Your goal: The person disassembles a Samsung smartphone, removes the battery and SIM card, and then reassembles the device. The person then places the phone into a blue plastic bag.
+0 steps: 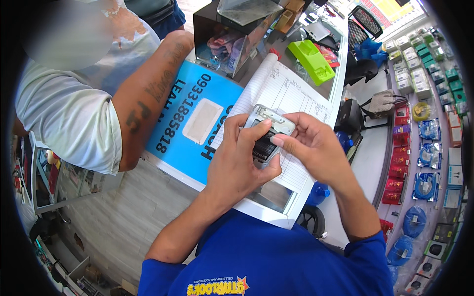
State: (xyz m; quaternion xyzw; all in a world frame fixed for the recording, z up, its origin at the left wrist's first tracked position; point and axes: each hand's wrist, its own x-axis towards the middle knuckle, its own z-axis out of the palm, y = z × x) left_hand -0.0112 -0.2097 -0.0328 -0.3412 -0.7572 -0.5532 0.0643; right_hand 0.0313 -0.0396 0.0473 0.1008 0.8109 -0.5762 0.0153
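Observation:
A small silver phone, back cover off, shows a black battery. My left hand is closed round it from the left, forefinger across the upper back and thumb near the bottom edge. My right hand grips it from the right, thumb tip on the battery's upper part and curled fingers at the edge. Under and behind the phone lies an open lined notebook. A bright blue printed sheet with a pale rectangular patch lies at the left on the counter.
Another person's forearm rests at the counter's left edge. A clear box and a green tray stand at the back. Blue bottles and a black chair are beside the counter. Packaged accessories line the right wall.

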